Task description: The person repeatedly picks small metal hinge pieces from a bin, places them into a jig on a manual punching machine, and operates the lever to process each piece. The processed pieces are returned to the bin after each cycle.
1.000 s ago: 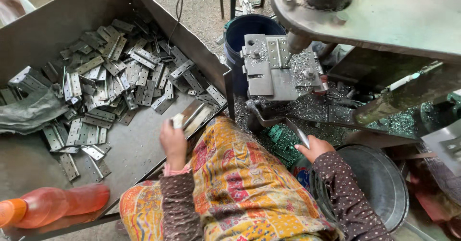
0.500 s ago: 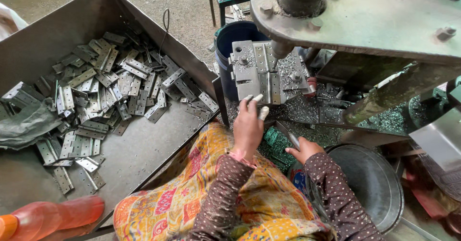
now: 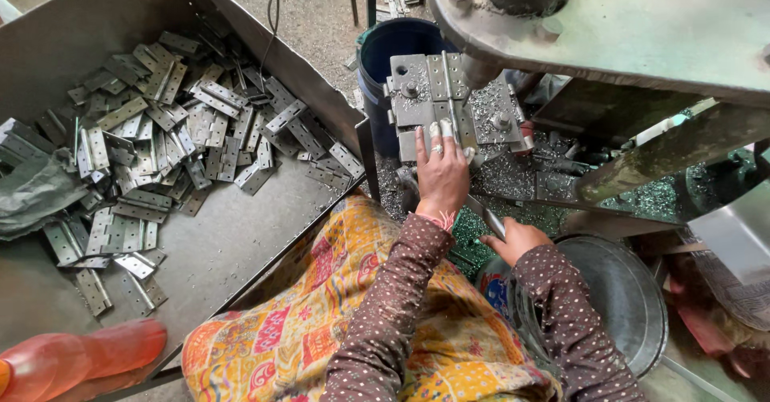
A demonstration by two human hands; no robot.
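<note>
Bottle of translucent orange plastic point(image 3: 76, 362) lies at bottom left, against the lip of a large grey sheet-metal tray point(image 3: 241, 242). Tray holds a loose heap of flat grey steel hinge plates point(image 3: 160, 141), piled mostly toward its far side; crumpled grey cloth point(image 3: 36, 193) sits at its left edge. Floor beyond is bare concrete, gritty. Dark blue plastic drum point(image 3: 401, 49) stands just behind the tray's right wall. Left hand point(image 3: 439, 173) is pressed flat on the grey steel jig block point(image 3: 449, 101) of the press, fingers point(image 3: 433, 133) extended and spread over a hinge plate seated there, not curled round it. Jig and the surface around it are covered in silvery metal swarf point(image 3: 513, 173). Right hand point(image 3: 517, 238) sits lower, fingers closed on a thin metal lever point(image 3: 488, 218). Round grey metal basin point(image 3: 634, 306) is just right of it. Heavy green-grey press arm point(image 3: 626, 25) overhangs at top right.
</note>
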